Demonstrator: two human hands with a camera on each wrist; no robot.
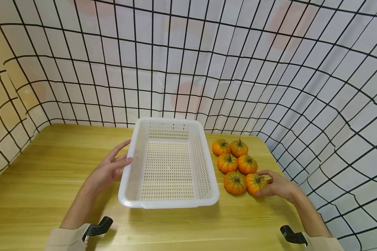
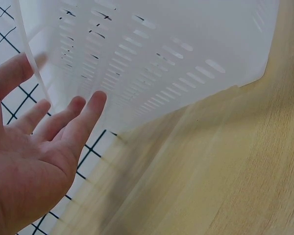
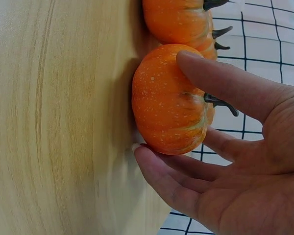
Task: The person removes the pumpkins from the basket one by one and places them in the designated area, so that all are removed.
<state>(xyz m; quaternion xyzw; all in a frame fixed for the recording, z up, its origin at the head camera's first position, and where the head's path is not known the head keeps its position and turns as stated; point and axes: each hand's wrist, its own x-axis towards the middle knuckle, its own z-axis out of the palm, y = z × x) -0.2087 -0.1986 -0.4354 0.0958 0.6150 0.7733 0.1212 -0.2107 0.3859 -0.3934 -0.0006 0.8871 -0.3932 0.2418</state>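
Observation:
A white plastic basket (image 1: 168, 204) with slotted walls and base stands on the wooden table. At its left rim is my left hand (image 1: 108, 167), the thumb over the rim and the other fingers along the outer wall; the left wrist view has this hand (image 2: 44, 147) beside the slotted wall (image 2: 137, 54). My right hand (image 1: 278, 186) holds the nearest right-hand small orange pumpkin (image 1: 254, 183). In the right wrist view, the thumb (image 3: 220, 78) lies on one side of this pumpkin (image 3: 169, 103) and fingers curl around the opposite side. It rests on the table among several similar pumpkins.
The other pumpkins (image 1: 227, 162) sit close together in two columns right of the basket. A white sheet with a black grid (image 1: 182, 69) rises behind the wooden table (image 1: 44, 174) and along both sides.

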